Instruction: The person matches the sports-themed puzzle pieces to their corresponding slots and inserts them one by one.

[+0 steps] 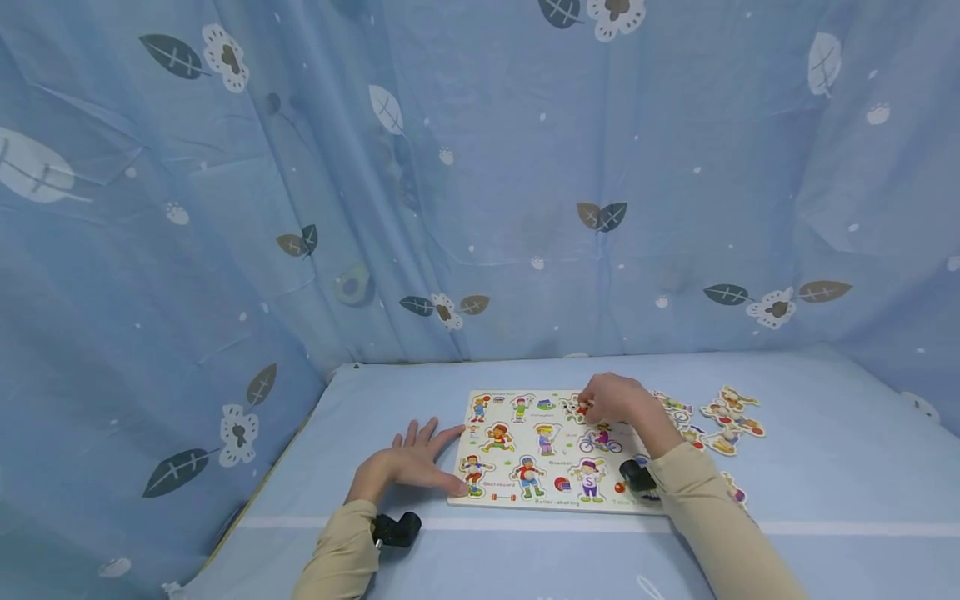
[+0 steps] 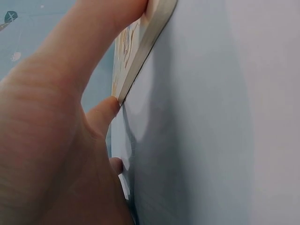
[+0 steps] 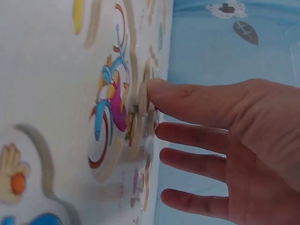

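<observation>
A wooden peg puzzle board [image 1: 558,502] with printed sports figures lies flat on the blue table [image 1: 825,467]. My left hand [image 1: 411,462] rests flat on the table with fingers spread, its thumb against the board's left edge [image 2: 145,47]. My right hand [image 1: 611,400] is over the board's upper right part and pinches a small puzzle piece [image 3: 142,110] there, beside the printed cyclist [image 3: 110,117]. In the right wrist view the hand [image 3: 225,140] has its other fingers held out straight. The left wrist view shows only my left hand [image 2: 56,117] and the board's rim.
Several loose cut-out pieces [image 1: 727,417] lie on the table right of the board. A blue leaf-patterned curtain [image 1: 480,183] closes off the back and both sides. The table's left edge [image 1: 255,492] runs close beside my left arm.
</observation>
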{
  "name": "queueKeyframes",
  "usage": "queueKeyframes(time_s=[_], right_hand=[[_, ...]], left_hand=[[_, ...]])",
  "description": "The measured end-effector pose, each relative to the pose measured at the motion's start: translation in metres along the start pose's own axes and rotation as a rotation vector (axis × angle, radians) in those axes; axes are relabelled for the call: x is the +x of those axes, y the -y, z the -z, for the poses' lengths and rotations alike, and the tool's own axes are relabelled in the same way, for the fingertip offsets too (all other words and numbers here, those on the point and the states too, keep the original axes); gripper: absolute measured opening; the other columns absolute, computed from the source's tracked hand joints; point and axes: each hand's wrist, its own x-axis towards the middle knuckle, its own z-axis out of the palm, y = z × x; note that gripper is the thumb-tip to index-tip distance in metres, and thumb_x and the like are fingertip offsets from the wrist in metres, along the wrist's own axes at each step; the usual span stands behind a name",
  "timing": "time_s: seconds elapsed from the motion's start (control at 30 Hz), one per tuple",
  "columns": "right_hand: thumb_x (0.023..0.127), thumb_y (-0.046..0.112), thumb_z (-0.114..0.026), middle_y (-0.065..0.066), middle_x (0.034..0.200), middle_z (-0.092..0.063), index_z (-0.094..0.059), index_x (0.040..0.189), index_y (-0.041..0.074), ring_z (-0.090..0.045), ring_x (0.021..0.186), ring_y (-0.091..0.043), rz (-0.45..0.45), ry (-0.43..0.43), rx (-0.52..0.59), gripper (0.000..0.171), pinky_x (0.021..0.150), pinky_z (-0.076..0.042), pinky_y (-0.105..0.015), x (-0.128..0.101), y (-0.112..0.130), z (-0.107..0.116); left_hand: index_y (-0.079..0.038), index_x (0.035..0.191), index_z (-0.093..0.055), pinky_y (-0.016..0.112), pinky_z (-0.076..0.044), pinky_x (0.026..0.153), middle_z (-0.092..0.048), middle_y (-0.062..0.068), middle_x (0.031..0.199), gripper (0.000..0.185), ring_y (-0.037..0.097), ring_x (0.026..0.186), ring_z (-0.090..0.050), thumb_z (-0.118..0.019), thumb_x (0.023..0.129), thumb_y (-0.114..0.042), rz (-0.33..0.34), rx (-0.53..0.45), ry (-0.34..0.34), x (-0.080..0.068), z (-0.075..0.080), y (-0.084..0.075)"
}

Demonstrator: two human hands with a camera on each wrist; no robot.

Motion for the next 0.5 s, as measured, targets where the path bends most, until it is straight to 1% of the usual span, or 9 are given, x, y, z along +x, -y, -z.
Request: queueKeyframes(time_s=[0.03, 0.07, 0.13, 0.2, 0.23, 0.27, 0.33, 0.43, 0.5], right_hand=[[0.09, 0.014, -0.069, -0.001, 0.074, -0.048, -0.07, 0.089, 0.012, -0.04, 0.065, -0.016, 0.012, -0.004, -0.015, 0.002, 0.06, -0.03, -0.031, 0.001, 0.001, -0.001], [0.09, 0.014, -0.069, -0.001, 0.072, -0.046, -0.068, 0.087, 0.012, -0.039, 0.064, -0.016, 0.013, -0.012, -0.019, 0.004, 0.06, -0.03, -0.031, 0.001, 0.002, -0.002], [0.091, 0.013, -0.069, -0.001, 0.071, -0.046, -0.072, 0.096, 0.009, -0.037, 0.062, -0.016, 0.008, -0.029, -0.017, 0.007, 0.06, -0.03, -0.031, 0.002, 0.002, -0.005], [0.092, 0.015, -0.068, -0.001, 0.077, -0.052, -0.073, 0.112, 0.008, -0.039, 0.064, -0.017, -0.01, -0.038, -0.017, 0.022, 0.062, -0.032, -0.032, 0.002, 0.002, -0.007], [0.093, 0.014, -0.067, -0.002, 0.074, -0.051, -0.072, 0.11, 0.008, -0.038, 0.062, -0.016, -0.008, -0.04, -0.023, 0.019, 0.061, -0.033, -0.032, 0.002, 0.002, -0.008], [0.094, 0.015, -0.066, -0.003, 0.075, -0.053, -0.071, 0.113, 0.007, -0.039, 0.062, -0.016, -0.011, -0.041, -0.027, 0.022, 0.061, -0.033, -0.032, 0.002, 0.003, -0.009], [0.095, 0.016, -0.065, -0.003, 0.074, -0.053, -0.071, 0.11, 0.006, -0.041, 0.061, -0.017, -0.012, -0.044, -0.032, 0.019, 0.06, -0.034, -0.032, 0.002, 0.004, -0.01], [0.097, 0.019, -0.064, -0.004, 0.074, -0.053, -0.068, 0.101, 0.009, -0.045, 0.064, -0.018, -0.013, -0.043, -0.052, 0.011, 0.06, -0.037, -0.033, 0.002, 0.006, -0.011], [0.097, 0.02, -0.065, -0.004, 0.079, -0.056, -0.069, 0.107, 0.012, -0.049, 0.07, -0.02, -0.017, -0.04, -0.058, 0.014, 0.062, -0.039, -0.035, 0.001, 0.006, -0.012]], left_hand=[[-0.034, 0.156, -0.026, 0.065, -0.009, 0.117, -0.01, 0.018, 0.165, 0.108, 0.047, 0.15, -0.001, -0.073, 0.065, -0.071, -0.001, -0.004, -0.008, 0.0, 0.0, 0.0], [-0.034, 0.156, -0.026, 0.065, -0.009, 0.117, -0.01, 0.018, 0.165, 0.108, 0.047, 0.15, -0.001, -0.073, 0.066, -0.071, 0.0, -0.004, -0.009, -0.001, 0.0, 0.0], [-0.035, 0.156, -0.026, 0.065, -0.01, 0.117, -0.01, 0.018, 0.165, 0.108, 0.048, 0.149, -0.001, -0.073, 0.066, -0.07, -0.002, -0.004, -0.012, -0.001, -0.001, 0.0], [-0.035, 0.156, -0.026, 0.066, -0.009, 0.117, -0.01, 0.018, 0.165, 0.108, 0.048, 0.149, -0.001, -0.073, 0.066, -0.07, -0.007, -0.009, -0.009, -0.002, 0.0, -0.001], [-0.035, 0.156, -0.026, 0.066, -0.009, 0.117, -0.01, 0.019, 0.165, 0.107, 0.048, 0.149, -0.001, -0.073, 0.066, -0.069, -0.01, -0.009, -0.009, -0.002, 0.0, -0.001], [-0.034, 0.156, -0.026, 0.065, -0.009, 0.117, -0.01, 0.019, 0.165, 0.107, 0.048, 0.149, -0.001, -0.073, 0.066, -0.069, -0.011, -0.009, -0.01, -0.002, 0.0, -0.001], [-0.035, 0.156, -0.026, 0.065, -0.009, 0.117, -0.01, 0.019, 0.165, 0.107, 0.048, 0.149, -0.001, -0.073, 0.067, -0.069, -0.012, -0.006, -0.015, -0.003, 0.0, -0.001], [-0.034, 0.156, -0.026, 0.065, -0.009, 0.117, -0.01, 0.018, 0.165, 0.107, 0.048, 0.149, -0.001, -0.073, 0.068, -0.069, -0.008, -0.001, -0.019, -0.003, 0.001, -0.001], [-0.034, 0.156, -0.026, 0.065, -0.009, 0.117, -0.01, 0.019, 0.165, 0.107, 0.048, 0.149, -0.001, -0.073, 0.067, -0.069, -0.004, -0.004, -0.016, -0.003, 0.0, -0.001]])
